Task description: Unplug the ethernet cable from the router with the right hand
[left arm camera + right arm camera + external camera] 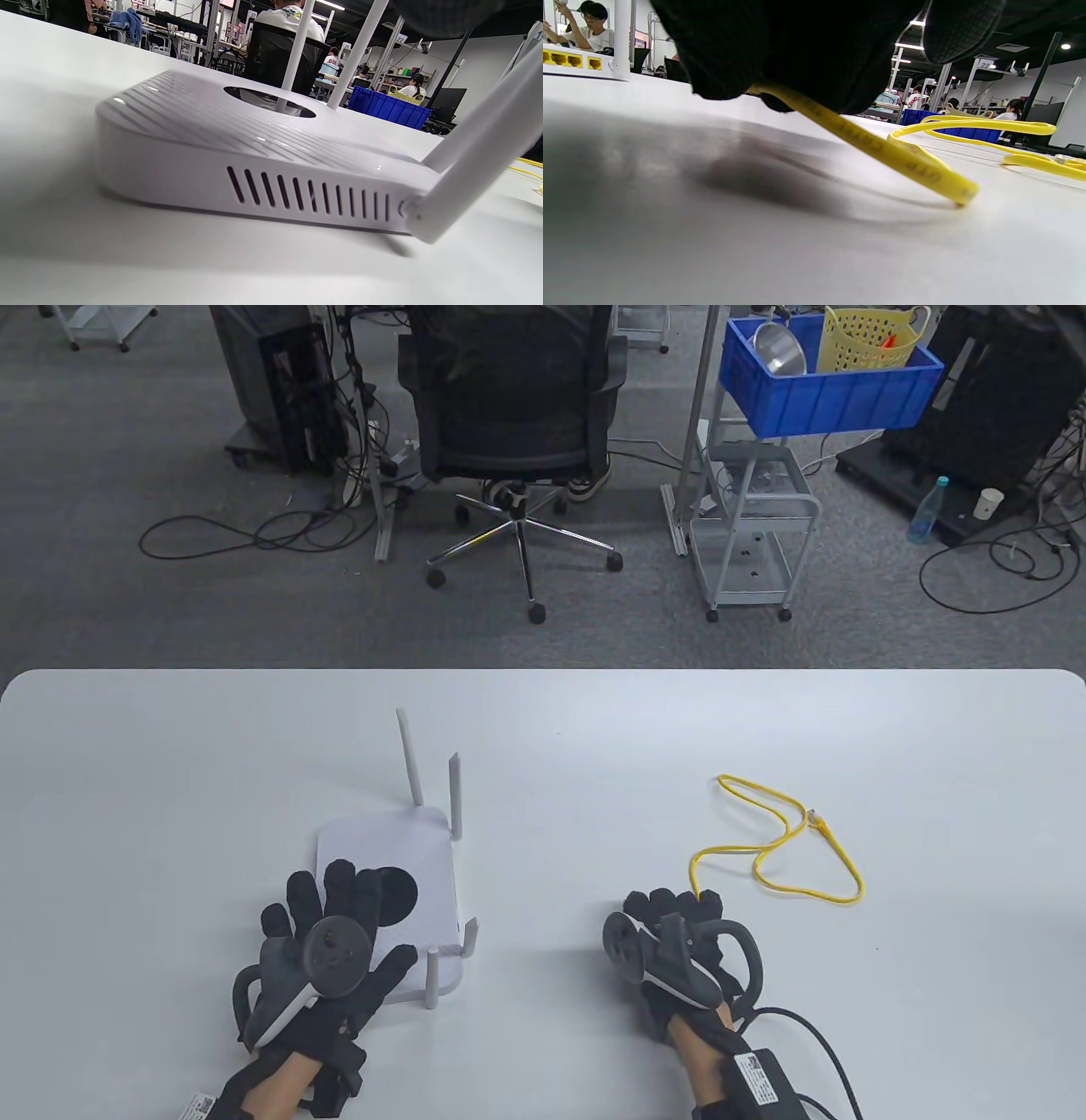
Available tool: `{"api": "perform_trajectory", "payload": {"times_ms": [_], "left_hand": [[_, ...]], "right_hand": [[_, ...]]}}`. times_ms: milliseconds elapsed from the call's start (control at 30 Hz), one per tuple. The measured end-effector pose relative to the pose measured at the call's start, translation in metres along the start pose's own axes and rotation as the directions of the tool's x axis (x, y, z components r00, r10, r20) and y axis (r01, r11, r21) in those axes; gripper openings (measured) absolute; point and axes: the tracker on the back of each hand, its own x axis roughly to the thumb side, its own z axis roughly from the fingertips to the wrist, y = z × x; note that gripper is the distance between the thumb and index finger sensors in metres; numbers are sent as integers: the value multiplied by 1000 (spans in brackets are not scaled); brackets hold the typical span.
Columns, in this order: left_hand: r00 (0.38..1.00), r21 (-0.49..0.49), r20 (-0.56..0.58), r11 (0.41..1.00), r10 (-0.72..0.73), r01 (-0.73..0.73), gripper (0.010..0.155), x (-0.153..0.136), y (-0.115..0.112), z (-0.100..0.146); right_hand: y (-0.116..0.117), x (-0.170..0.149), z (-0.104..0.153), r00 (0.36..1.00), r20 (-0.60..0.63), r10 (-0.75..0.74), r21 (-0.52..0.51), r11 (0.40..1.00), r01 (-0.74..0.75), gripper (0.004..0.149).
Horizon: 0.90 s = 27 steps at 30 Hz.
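Observation:
The white router [373, 836] lies on the table's left half with its antennas up. My left hand [335, 899] rests flat on its top, fingers spread. The left wrist view shows its vented side [297, 195]. My right hand [670, 912] is to the right of the router and apart from it, gripping one end of the yellow ethernet cable [730, 848]. The cable loops loose on the table to the right, its far plug [817, 819] lying free. In the right wrist view the cable [882, 148] comes out from under my gloved fingers [797, 42]. The router's yellow ports [568, 59] show far left; none visibly holds a plug.
The white table [543, 729] ends at its far edge, with an office chair [517, 415] and a cart carrying a blue crate [827, 390] on the floor beyond. A black cord [814, 1035] trails from my right wrist.

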Motion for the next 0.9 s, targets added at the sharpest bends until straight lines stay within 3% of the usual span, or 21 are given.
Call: {"api": "perform_trajectory", "payload": {"times_ms": [633,900], "left_hand": [[1000,-41,-11,999,8,-8,87,-3,-4,-3],[1000,-45,-16,999,5,-6,87,-4,-4,-4]], "right_hand": [[4,5,0,1000,5,29,79,996,-30,49],[-13,4,4,998,9,-70,113,991,68,75]]}}
